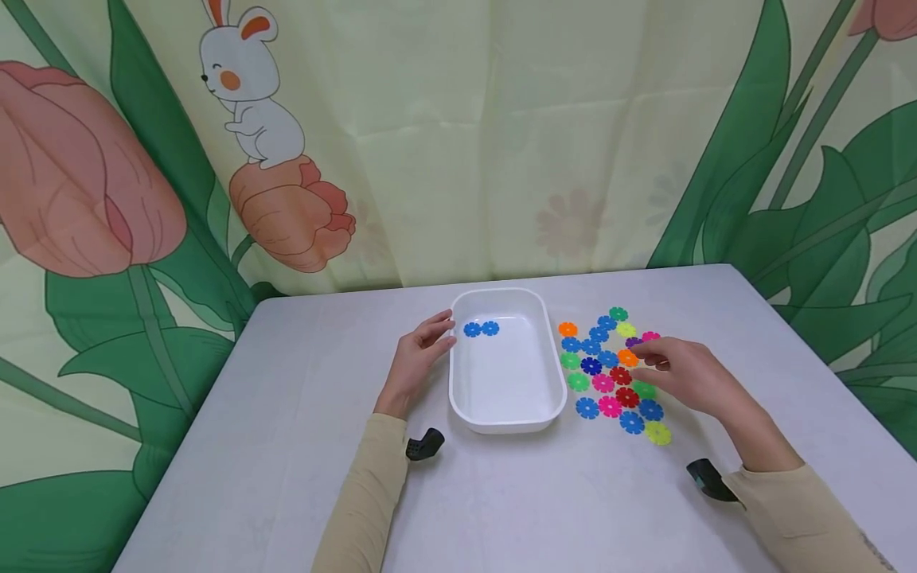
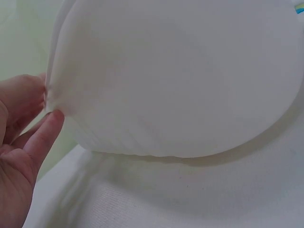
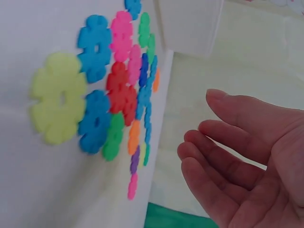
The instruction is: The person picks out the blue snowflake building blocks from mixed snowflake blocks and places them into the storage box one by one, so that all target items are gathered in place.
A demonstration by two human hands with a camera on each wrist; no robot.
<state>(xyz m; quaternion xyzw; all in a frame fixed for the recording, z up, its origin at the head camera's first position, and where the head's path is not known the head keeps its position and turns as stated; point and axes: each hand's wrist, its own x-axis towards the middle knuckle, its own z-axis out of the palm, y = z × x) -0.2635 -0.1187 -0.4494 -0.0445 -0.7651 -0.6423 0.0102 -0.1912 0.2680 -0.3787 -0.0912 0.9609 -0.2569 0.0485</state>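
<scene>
A white rectangular tray (image 1: 507, 398) stands on the table, with two blue flower-shaped plastic discs (image 1: 481, 329) inside near its far left. My left hand (image 1: 417, 362) touches the tray's left side with fingertips and thumb. In the left wrist view, the thumb (image 2: 50, 130) rests against the tray's wall (image 2: 175, 80). Right of the tray lie many flower discs in blue, green, pink, red, orange, yellow and purple, among them a red disc (image 1: 626, 397). Over the right edge of this group hovers my right hand (image 1: 691, 376), loosely curved, thumb apart from fingers, holding nothing in the right wrist view.
A white cloth covers the table (image 1: 301, 446). Behind it hangs a curtain (image 1: 444, 159) printed with tulips and a rabbit. A black wrist camera (image 1: 425, 444) sits by the left wrist, and another black camera (image 1: 711, 481) by the right.
</scene>
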